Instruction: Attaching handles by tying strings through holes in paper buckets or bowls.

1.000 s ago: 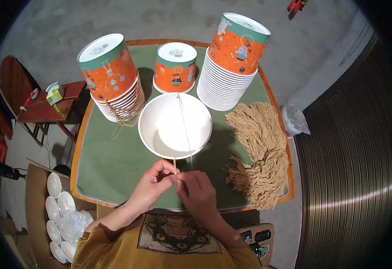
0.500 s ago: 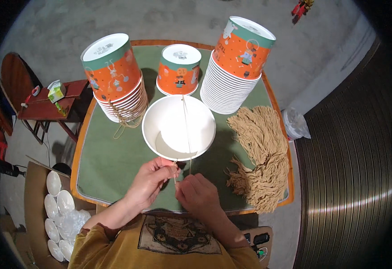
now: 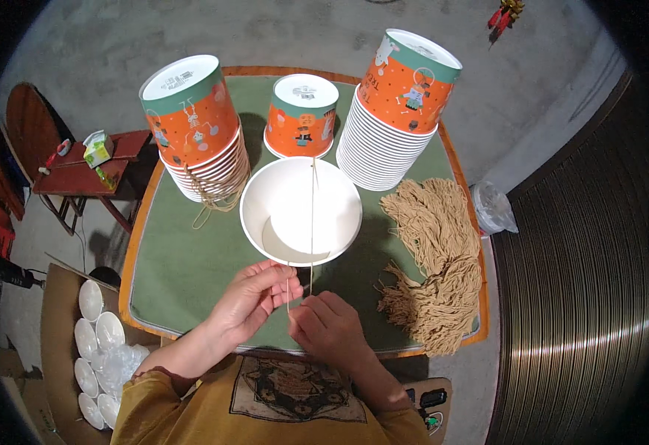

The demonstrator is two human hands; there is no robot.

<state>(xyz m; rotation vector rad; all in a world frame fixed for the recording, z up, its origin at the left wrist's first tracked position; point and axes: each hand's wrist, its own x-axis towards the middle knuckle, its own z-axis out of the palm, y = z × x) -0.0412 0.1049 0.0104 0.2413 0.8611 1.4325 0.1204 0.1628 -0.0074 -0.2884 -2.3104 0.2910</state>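
Note:
A white-lined paper bucket [image 3: 261,196] faces me with its round opening, in the middle of the green-topped table. From its far rim a thin tan cord [image 3: 312,215] runs straight across the opening and over the near rim. My left hand [image 3: 254,298] is by the near rim, thumb and forefinger pinching a cord end, the other fingers loosely curled. Slightly lower and to the right, my right hand [image 3: 328,325] is closed around the cord. Its fingertips are partly hidden. A short length of cord stretches between the two hands.
Upside-down orange and green buckets stand behind: a left stack [image 3: 191,119] draped with cord loops, a single bucket [image 3: 302,119], and a tall right stack [image 3: 399,111]. A tan cord bundle [image 3: 436,267] lies right. Lower left, an open carton [image 3: 61,334] holds white round pieces.
The cord across the bucket now runs straighter and more upright in the picture. My left fingers have spread slightly; the right hand stays closed nearly in place. The whole view has shifted a little.

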